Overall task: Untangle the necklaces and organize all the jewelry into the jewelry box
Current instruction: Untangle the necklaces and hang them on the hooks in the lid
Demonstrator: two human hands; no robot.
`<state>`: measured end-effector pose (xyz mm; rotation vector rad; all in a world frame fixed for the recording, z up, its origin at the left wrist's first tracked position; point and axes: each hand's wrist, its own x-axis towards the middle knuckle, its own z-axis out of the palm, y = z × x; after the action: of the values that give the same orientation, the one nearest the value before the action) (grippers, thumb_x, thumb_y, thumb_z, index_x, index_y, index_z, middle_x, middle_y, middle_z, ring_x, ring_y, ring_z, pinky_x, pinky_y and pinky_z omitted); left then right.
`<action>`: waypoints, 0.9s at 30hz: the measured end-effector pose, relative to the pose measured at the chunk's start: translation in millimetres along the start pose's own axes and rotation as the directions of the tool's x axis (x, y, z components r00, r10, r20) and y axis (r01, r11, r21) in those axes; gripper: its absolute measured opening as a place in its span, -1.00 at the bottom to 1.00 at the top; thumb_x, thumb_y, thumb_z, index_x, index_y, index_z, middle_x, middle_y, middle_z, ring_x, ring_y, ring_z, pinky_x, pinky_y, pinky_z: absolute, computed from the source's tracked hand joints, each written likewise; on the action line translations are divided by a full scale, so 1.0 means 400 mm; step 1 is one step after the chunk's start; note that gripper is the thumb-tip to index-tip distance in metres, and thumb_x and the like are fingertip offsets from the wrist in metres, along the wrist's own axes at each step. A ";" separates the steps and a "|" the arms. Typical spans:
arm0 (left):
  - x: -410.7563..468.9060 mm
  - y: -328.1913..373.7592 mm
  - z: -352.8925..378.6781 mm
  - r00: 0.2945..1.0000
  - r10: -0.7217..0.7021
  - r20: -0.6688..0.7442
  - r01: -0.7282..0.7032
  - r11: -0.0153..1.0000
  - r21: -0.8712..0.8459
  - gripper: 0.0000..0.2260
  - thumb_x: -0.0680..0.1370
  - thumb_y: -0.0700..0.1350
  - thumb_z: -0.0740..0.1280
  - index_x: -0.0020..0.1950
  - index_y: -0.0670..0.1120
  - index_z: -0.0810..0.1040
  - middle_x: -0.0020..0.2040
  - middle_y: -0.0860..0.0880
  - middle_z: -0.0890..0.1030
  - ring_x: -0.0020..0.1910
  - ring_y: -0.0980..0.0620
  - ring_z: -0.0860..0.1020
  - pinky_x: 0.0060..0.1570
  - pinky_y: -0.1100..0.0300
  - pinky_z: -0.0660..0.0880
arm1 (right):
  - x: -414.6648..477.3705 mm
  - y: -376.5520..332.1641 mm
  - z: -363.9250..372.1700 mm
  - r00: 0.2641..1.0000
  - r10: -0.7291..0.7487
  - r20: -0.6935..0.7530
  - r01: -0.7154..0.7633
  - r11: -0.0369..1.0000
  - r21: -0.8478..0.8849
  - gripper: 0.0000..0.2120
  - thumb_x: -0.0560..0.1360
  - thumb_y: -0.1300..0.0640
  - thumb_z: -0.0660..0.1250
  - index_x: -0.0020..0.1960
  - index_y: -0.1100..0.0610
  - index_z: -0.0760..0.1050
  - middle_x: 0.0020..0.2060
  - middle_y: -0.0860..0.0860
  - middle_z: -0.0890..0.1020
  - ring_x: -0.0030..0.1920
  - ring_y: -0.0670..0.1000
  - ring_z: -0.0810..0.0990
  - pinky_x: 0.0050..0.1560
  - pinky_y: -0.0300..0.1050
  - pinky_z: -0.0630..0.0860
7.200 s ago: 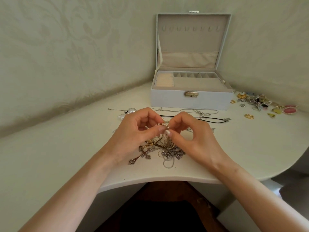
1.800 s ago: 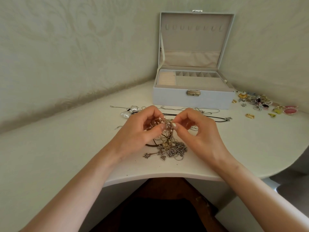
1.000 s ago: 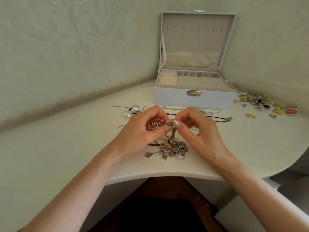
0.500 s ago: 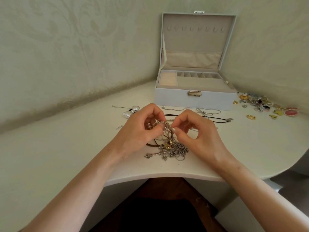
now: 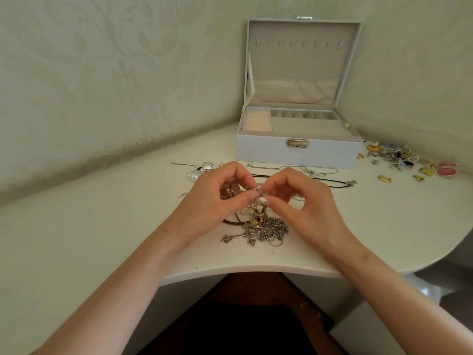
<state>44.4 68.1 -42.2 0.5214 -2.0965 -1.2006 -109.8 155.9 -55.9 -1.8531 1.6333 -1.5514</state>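
The tangle of necklaces (image 5: 259, 225) lies on the table (image 5: 384, 226) close to its near edge, straight in front of me. Most of it rests as a heap, with a cross pendant (image 5: 236, 238) sticking out to the left. One beaded strand (image 5: 245, 192) rises out of the heap to my fingers, so the knot I am working on hangs right under them, above the pile.

My left hand (image 5: 212, 206) pinches that strand between thumb and forefinger, the other fingers curled in. My right hand (image 5: 307, 208) pinches at the spot just beside it, thumb tips almost touching; the links are too small for me to tell whether it is the same chain. The short held stretch runs left to right between the two pinches, and both hands are equally near it. I judge any pull should go sideways, apart, not upward, or the heap comes along.

A black cord (image 5: 330, 182) lies flat beyond my hands. Past it stands the jewelry box (image 5: 297, 156), lid open, and loose small pieces (image 5: 401, 160) are scattered to its right.
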 end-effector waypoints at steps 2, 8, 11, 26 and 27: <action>0.001 0.003 0.001 1.000 0.000 -0.007 0.000 1.000 0.000 -0.88 0.42 -0.05 0.41 -0.14 -0.06 0.55 -0.30 0.14 0.58 -0.32 0.22 0.50 -0.26 0.42 0.40 | -0.001 -0.001 -0.001 1.000 -0.019 -0.001 0.019 1.000 -0.003 -0.93 0.38 0.17 0.41 -0.15 0.14 0.56 -0.31 -0.07 0.58 -0.29 -0.07 0.50 -0.21 -0.31 0.43; 0.001 -0.005 0.001 1.000 -0.002 0.002 0.001 0.999 0.039 -0.89 0.45 -0.02 0.44 -0.13 0.00 0.55 -0.29 0.06 0.58 -0.31 0.00 0.48 -0.25 0.16 0.42 | -0.002 -0.005 -0.003 1.000 -0.018 -0.015 0.018 1.000 -0.004 -0.93 0.40 0.22 0.36 -0.19 0.08 0.51 -0.29 -0.07 0.57 -0.29 -0.10 0.49 -0.22 -0.35 0.40; 0.001 -0.009 -0.002 1.000 0.006 -0.006 -0.006 0.998 0.070 -0.90 0.41 0.01 0.39 -0.14 0.07 0.50 -0.24 -0.09 0.59 -0.30 -0.15 0.48 -0.27 0.02 0.42 | -0.003 -0.010 -0.002 0.999 -0.005 -0.037 0.005 1.000 0.022 -0.93 0.41 0.21 0.35 -0.19 0.06 0.48 -0.26 -0.07 0.56 -0.29 -0.14 0.48 -0.22 -0.37 0.40; 0.001 -0.016 -0.007 1.000 -0.031 0.001 0.031 0.999 -0.017 -0.91 0.42 -0.16 0.27 -0.11 -0.04 0.49 -0.23 -0.11 0.53 -0.24 -0.07 0.43 -0.16 0.12 0.38 | -0.007 -0.018 -0.007 0.993 0.081 -0.088 -0.071 0.992 0.104 -0.88 0.47 0.25 0.34 -0.18 0.06 0.48 -0.32 -0.02 0.58 -0.29 -0.04 0.50 -0.22 -0.26 0.44; 0.002 -0.018 -0.007 0.999 -0.031 0.006 0.031 0.999 -0.007 -0.91 0.42 -0.16 0.27 -0.11 -0.02 0.50 -0.24 -0.11 0.52 -0.24 -0.06 0.44 -0.18 0.13 0.38 | -0.007 -0.018 -0.007 0.992 0.082 -0.092 -0.072 0.992 0.105 -0.86 0.47 0.26 0.35 -0.18 0.06 0.48 -0.32 -0.03 0.58 -0.29 -0.05 0.50 -0.22 -0.26 0.44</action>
<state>46.0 62.4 -47.3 0.5498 -2.0955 -1.2287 -107.2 161.7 -51.0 -1.6683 1.6132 -1.6816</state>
